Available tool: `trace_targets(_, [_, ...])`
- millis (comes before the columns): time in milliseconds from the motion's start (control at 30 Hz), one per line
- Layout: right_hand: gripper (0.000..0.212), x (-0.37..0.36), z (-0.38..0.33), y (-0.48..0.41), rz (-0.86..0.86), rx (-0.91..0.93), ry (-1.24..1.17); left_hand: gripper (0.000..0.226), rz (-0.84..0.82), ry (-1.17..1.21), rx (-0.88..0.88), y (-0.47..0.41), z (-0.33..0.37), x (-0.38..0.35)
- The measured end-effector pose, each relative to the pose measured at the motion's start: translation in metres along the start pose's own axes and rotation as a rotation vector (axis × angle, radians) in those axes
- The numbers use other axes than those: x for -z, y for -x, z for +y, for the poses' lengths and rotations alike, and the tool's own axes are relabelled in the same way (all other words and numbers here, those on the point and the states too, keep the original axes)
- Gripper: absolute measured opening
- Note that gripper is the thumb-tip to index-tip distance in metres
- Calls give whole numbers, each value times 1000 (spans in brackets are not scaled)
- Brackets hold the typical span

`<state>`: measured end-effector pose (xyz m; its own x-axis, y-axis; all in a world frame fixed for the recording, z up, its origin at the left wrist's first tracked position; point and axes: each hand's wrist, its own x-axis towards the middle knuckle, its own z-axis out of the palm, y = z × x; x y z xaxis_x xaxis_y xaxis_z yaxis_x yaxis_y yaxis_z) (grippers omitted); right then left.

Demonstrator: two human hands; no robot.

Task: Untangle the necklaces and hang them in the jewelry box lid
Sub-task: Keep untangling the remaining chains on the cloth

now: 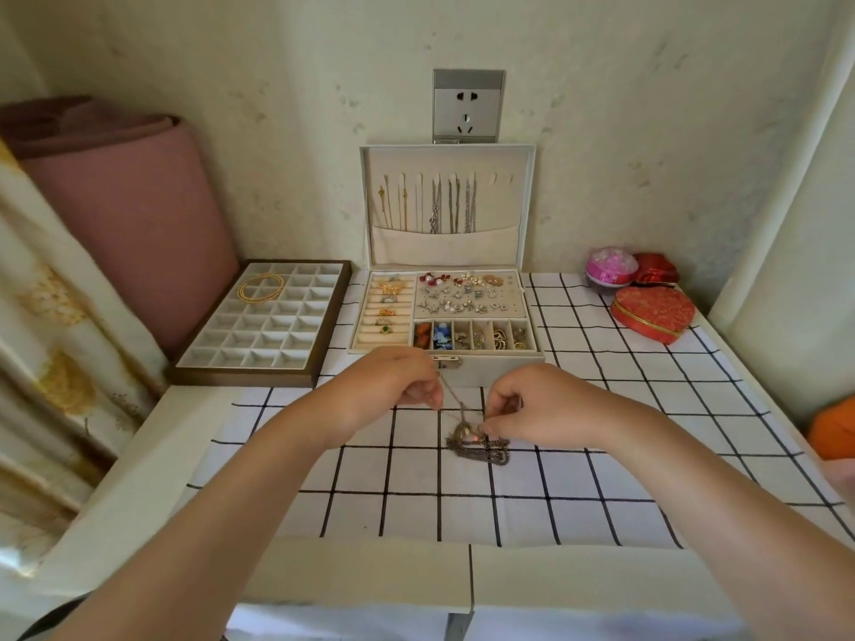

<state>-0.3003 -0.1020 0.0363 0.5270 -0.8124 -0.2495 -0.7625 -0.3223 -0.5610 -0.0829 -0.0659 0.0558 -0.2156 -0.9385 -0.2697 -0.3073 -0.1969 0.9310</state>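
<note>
tangle (479,444) lies on the tabletop (601,515), before the box (490,360). left hand (393,386) pinches a raised chain strand; right hand (532,409) pinches at the knot. chain appears light, limp, snag-prone: hold beside the knot, pull gently.

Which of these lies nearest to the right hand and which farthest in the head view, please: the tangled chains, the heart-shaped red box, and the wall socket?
1. Tangled chains, just below the right hand, at its fingers.
2. Heart-shaped red box, toward the table's back right.
3. Wall socket, high on the wall behind the jewelry box lid.
</note>
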Motion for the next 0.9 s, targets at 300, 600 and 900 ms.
trace_targets(300, [17, -16, -9, -1, 84, 136, -143, 15, -23, -15, -13, 4, 5, -14])
trace_targets(600, [19, -12, -12, -8, 108, 86, -387, 16, -27, -103, -66, 12, 17, 8])
trace_targets(900, [17, -3, -13, -9, 254, 71, -253, 20, 20, -544, 74, 18, 5, 37])
